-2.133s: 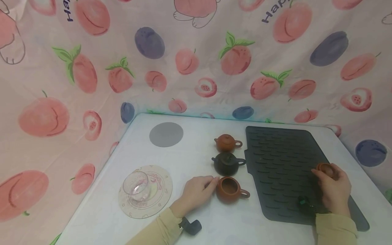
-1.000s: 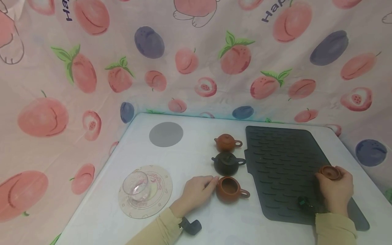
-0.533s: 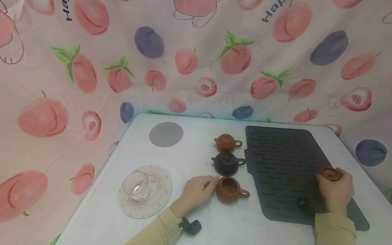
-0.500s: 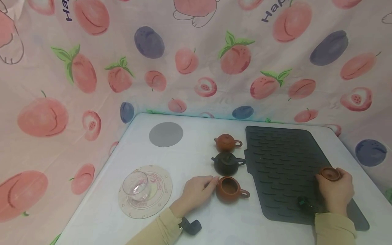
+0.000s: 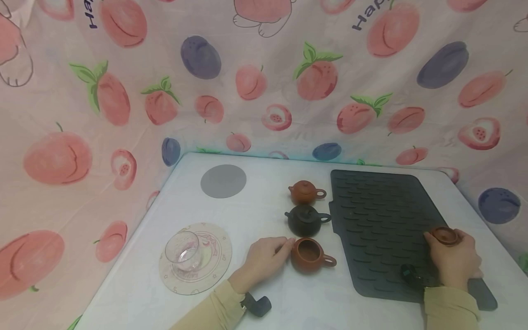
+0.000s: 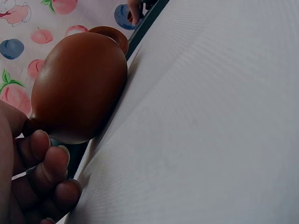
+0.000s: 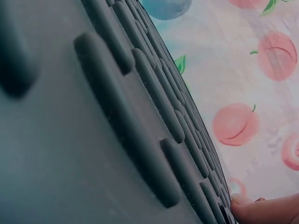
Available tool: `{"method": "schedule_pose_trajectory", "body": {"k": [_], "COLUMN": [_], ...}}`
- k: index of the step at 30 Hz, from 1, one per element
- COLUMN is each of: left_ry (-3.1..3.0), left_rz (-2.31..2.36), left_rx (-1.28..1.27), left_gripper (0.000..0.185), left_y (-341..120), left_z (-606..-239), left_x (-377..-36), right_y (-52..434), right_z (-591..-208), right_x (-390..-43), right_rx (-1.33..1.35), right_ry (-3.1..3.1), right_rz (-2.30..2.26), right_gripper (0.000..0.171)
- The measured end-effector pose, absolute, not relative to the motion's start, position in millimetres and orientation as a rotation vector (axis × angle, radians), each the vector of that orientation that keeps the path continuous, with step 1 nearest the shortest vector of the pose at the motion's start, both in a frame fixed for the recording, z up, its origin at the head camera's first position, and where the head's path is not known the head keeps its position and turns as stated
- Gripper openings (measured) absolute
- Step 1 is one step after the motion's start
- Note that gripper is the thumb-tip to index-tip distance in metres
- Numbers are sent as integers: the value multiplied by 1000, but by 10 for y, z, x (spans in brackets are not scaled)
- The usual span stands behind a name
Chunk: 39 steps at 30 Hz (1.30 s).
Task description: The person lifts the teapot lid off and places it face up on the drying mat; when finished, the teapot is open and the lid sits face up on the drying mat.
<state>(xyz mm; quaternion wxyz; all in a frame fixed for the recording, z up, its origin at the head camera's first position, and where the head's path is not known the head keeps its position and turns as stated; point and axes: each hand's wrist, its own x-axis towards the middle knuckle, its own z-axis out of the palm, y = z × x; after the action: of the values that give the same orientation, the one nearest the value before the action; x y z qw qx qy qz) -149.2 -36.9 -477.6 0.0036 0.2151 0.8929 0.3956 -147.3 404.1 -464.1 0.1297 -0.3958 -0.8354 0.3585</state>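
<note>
My left hand (image 5: 264, 261) pinches the spout of a lidless reddish-brown teapot (image 5: 308, 256), which stands on the white table with its handle to the right. In the left wrist view the thumb and fingers close on the spout of this teapot (image 6: 79, 86). Over the right edge of the dark ribbed mat, my right hand (image 5: 455, 261) grips a small round brown teapot lid (image 5: 445, 235), hollow side up. The right wrist view shows only part of a finger (image 7: 266, 211); the lid is hidden there.
Behind the lidless teapot stand a black teapot (image 5: 304, 221) and a smaller brown teapot (image 5: 304, 193), both lidded. The ribbed mat (image 5: 379, 220) covers the right side. To the left, a glass cup (image 5: 183, 252) sits on a patterned round mat (image 5: 216, 270); a grey disc (image 5: 224, 181) lies behind.
My right hand has tilted the lid so its hollow faces up, shifting slightly right and toward me; lately it rolled a little more. The left hand and teapots have stayed put.
</note>
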Motion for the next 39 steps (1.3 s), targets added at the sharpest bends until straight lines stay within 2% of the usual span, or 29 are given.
{"method": "schedule_pose_trajectory", "body": {"k": [39], "left_ry": [2808], "left_rz": [1242], "left_rx": [680], "left_gripper": [51], "left_y": [-370], "left_z": [-4793], "left_x": [-1494], "right_y": [4082], "right_z": [-4657], "right_x": [-1492], "right_rx": [-1124], "right_ry": [-2495], "right_rz": [1019], "right_gripper": [84]}}
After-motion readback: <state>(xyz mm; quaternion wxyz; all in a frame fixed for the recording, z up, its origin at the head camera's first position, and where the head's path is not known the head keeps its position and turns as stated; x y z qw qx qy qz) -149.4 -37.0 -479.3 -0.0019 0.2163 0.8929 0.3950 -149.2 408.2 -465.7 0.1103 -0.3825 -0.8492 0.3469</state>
